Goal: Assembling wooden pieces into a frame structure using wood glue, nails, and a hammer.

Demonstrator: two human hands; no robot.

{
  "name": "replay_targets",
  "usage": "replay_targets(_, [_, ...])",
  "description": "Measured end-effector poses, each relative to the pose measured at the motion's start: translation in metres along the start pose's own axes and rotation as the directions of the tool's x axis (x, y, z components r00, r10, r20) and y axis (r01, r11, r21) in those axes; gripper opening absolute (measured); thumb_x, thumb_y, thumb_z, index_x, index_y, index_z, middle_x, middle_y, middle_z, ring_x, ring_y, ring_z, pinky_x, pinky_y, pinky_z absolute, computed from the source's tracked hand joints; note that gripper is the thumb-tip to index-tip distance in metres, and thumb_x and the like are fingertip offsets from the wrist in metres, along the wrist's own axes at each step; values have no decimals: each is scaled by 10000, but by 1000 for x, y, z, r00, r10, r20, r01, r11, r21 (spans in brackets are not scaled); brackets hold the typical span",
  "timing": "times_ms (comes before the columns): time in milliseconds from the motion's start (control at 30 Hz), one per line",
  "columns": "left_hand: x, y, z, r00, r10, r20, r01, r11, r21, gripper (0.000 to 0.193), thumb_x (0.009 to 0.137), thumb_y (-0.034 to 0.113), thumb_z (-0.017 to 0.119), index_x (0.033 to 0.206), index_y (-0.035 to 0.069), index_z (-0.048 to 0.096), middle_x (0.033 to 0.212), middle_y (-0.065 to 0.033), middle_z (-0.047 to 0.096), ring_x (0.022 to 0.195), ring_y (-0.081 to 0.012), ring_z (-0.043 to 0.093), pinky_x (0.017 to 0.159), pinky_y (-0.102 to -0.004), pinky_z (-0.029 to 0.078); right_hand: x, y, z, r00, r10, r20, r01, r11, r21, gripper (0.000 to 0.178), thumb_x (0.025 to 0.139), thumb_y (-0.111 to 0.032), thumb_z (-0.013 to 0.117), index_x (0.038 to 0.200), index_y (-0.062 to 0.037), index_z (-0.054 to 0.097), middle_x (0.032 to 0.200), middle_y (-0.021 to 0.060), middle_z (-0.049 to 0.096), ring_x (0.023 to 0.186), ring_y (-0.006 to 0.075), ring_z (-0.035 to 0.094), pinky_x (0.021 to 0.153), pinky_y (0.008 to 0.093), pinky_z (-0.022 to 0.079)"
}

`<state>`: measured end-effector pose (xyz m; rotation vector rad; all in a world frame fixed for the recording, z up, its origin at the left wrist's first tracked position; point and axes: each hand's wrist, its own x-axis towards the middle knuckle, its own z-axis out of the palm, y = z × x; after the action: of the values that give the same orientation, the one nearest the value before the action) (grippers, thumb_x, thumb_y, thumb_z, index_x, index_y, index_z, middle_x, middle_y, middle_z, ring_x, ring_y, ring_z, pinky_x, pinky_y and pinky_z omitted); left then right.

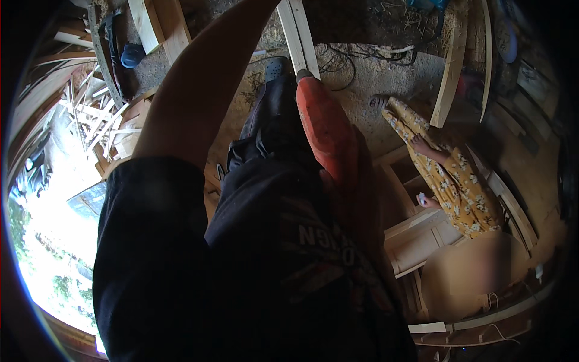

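Observation:
An orange power drill with a dark chuck at its tip is in my right hand. Deep shadow and the tool's body hide most of that hand's fingers. The chuck end touches or overlaps the near end of a pale wooden strip, and I cannot tell which. My left forearm stretches forward past the top edge, so the left hand is out of sight. Below the drill are my dark trousers and one foot in a grey clog.
On the right sits a person in yellow floral clothing, beside a wooden box frame. A curved plank stands near them. Dark cables cross the floor ahead. Wood offcuts, boards and a blue round object lie left.

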<state>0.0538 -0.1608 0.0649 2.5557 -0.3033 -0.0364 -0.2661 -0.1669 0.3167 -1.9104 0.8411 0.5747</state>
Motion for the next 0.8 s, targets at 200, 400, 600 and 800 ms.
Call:
replay_targets(200, [12,17,19,999,-32,-24,34,997,66,956,930,484,576,1618,86,45,1506,-381,309,1045,-524,631,824,-559,536,-33,21,-40,964,145,-222,-151,988,-11,726,860,-310,743,1444,8,451,1358,227,591,1245,344,599,1034,436,471])
replay_targets(400, [28,53,36,999,-35,-25,36,997,69,1010,909,496,619,1622,103,21,1418,-329,388,1034,-509,618,821,-563,527,-35,33,-75,943,5,-333,-22,999,-48,679,833,-230,799,1381,44,504,1309,235,613,1232,314,603,1019,438,479])
replay_targets(600, [56,71,57,998,-47,-39,49,998,46,1000,914,541,591,1626,112,35,1415,-312,400,1037,-505,616,822,-558,521,-5,28,-130,995,68,-68,-71,997,-41,711,919,-209,703,1518,-24,366,1420,235,536,1330,352,541,1070,440,447])
replay_targets(800, [84,72,90,996,-72,-58,78,993,93,988,914,592,564,1628,122,69,1432,-302,399,1079,-500,606,863,-546,514,42,33,-147,998,-17,-60,14,999,-51,681,900,-150,708,1491,-8,400,1394,223,555,1303,335,561,1054,418,461])
